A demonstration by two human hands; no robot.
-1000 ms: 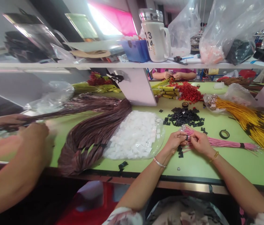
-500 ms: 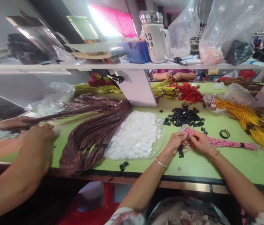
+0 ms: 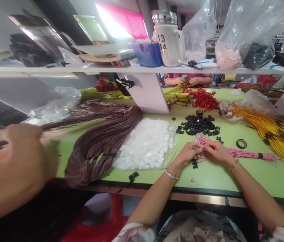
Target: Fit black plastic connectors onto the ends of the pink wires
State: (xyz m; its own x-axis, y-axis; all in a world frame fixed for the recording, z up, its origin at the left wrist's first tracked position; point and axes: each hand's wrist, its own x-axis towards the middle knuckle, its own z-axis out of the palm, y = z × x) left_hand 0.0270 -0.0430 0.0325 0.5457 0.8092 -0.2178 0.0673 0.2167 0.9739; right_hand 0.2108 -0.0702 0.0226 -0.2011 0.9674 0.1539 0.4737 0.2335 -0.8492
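Observation:
My left hand [image 3: 191, 151] is closed in a pinch on a small black plastic connector [image 3: 202, 151], mostly covered by the fingers. Facing it, the fingertips of my right hand [image 3: 215, 150] are pinched together on a thin pink wire, and the two hands almost touch. Beneath and beside them lies a bundle of pink wires [image 3: 245, 153], tied with a black band, its metal-tipped ends by my fingers. A pile of loose black connectors [image 3: 198, 125] sits just beyond my hands.
A bag of white connectors [image 3: 145, 144] and brown wire bundles [image 3: 94, 144] lie left. A co-worker's arm [image 3: 23, 161] reaches in there. Yellow wires [image 3: 270, 124] and a black tape roll [image 3: 241, 144] are right. A shelf [image 3: 122, 70] with a mug [image 3: 168, 40] crosses above.
My hands stay at the same spot, with slight finger movement around the connector. The co-worker's arm at the left has moved further left and is blurred.

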